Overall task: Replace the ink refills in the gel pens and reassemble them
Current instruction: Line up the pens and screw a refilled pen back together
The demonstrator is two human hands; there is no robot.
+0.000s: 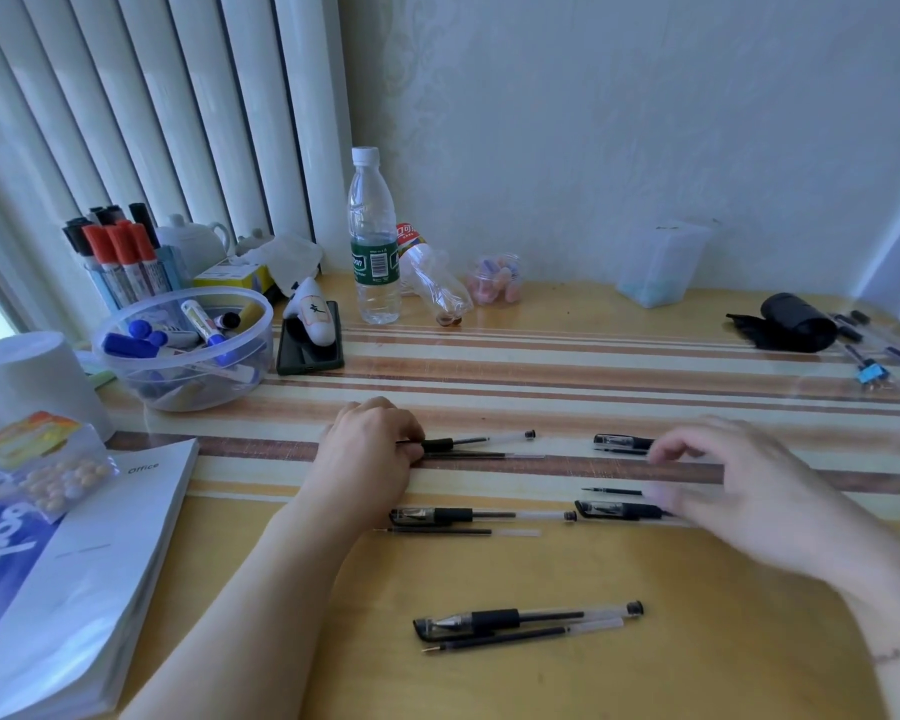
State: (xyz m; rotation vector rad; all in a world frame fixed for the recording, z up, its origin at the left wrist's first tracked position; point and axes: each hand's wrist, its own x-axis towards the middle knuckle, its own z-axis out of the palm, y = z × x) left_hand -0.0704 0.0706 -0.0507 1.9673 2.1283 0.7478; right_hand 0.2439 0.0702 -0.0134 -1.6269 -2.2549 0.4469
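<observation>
Nearest, on the striped wooden table (541, 387): a capped gel pen (528, 617) lying flat, a loose refill (520, 636) just beside it on the near side.

Next row: a second capped pen (481, 515) with its refill (455, 532) alongside; to its right a third pen (619, 510) and a thin refill (611, 492), both partly behind the right hand (739, 485).

Right hand: blurred, hovering over the table with fingers spread and loosely bent, gripping nothing.

Left hand (370, 449): resting on the table, fingers curled round the tip end of an uncapped pen (476, 441); another refill (484, 455) lies against it.

Pen cap (622, 443): by the right hand's fingertips.

Left edge: a book (94, 563), a tub of markers (185, 350).

Far side: a phone (310, 340), a standing water bottle (372, 241), a black roll (796, 322).
</observation>
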